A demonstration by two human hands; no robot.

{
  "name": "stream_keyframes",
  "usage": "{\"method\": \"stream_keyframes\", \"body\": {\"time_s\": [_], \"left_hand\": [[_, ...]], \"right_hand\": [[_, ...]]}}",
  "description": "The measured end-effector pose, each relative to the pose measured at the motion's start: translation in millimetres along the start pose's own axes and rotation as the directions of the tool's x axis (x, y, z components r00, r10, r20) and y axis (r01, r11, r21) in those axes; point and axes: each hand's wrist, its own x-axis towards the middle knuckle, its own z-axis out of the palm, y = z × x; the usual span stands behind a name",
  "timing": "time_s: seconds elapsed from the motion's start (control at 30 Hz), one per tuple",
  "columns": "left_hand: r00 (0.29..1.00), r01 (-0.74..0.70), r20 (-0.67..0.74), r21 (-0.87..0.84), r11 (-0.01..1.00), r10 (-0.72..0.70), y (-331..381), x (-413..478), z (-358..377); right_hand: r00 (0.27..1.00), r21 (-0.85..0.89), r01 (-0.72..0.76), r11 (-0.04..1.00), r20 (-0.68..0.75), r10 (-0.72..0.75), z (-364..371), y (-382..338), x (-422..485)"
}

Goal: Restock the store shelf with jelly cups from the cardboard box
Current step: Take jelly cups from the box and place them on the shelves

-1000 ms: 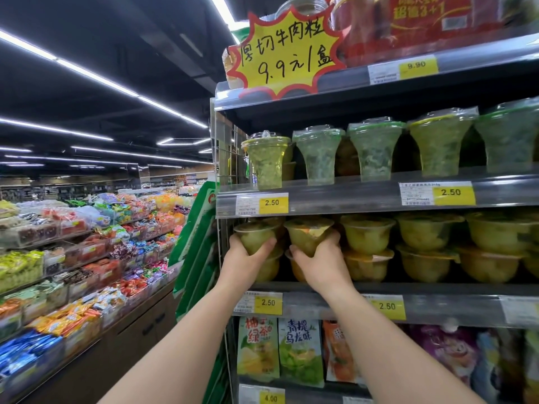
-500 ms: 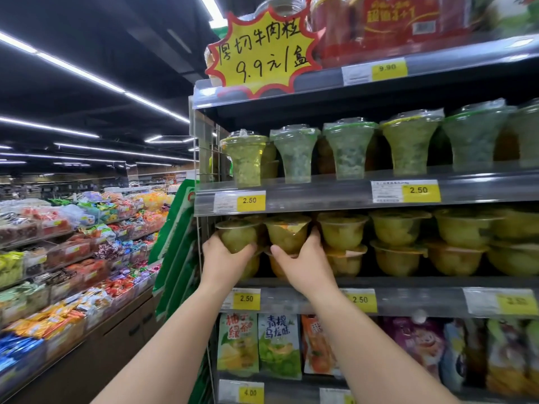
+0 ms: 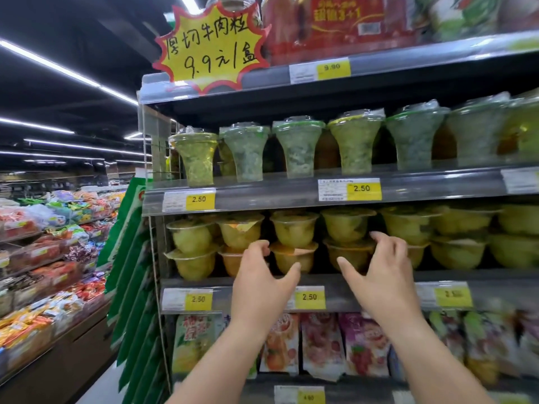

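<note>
Left hand (image 3: 262,284) and right hand (image 3: 379,275) hover spread, empty; the person should steady the 2-high jelly cups (image 3: 294,228) gently.

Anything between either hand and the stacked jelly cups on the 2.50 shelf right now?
Nothing visible. The left hand and right hand are open and empty right in front of the stacked jelly cups. The shelf rail with its price tags sits below them, not across the path.
</note>
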Motion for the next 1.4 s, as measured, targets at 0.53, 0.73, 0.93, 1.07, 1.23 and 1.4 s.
{"method": "stream_keyframes", "body": {"time_s": [0.53, 0.73, 0.93, 1.07, 1.23, 1.4], "left_hand": [[0.994, 0.104, 0.042, 0.020, 0.994, -0.105, 7.4, 32.0, 34.2], [0.991, 0.124, 0.038, 0.039, 0.991, -0.126, 12.9, 34.0, 35.3], [0.992, 0.113, -0.064, 0.035, 0.993, -0.111, 21.1, 7.0, 40.7], [0.954, -0.004, -0.295, 0.150, 0.989, 0.049, 42.9, -29.7, 57.0], [0.991, -0.123, -0.050, -0.006, 0.992, 0.123, 78.0, -36.8, 99.5], [0.996, -0.060, 0.056, -0.065, 0.996, 0.064, 107.6, -21.9, 144.7]], "right_hand": [[0.983, 0.207, 0.058, 0.977, 0.159, -0.092, 9.1, 19.8, 39.5], [0.979, 0.191, 0.042, 0.981, 0.187, -0.078, 4.8, 20.8, 40.9], [0.962, 0.284, 0.084, 0.955, 0.226, -0.151, -11.4, 34.2, 22.2], [0.948, 0.330, 0.207, 0.921, 0.165, -0.273, -33.0, 61.6, 8.6], [0.966, 0.101, 0.208, 0.973, -0.177, -0.189, -60.9, 108.0, 25.4], [0.995, 0.019, -0.051, 0.999, -0.083, 0.052, -90.8, 136.1, 52.6]]}}
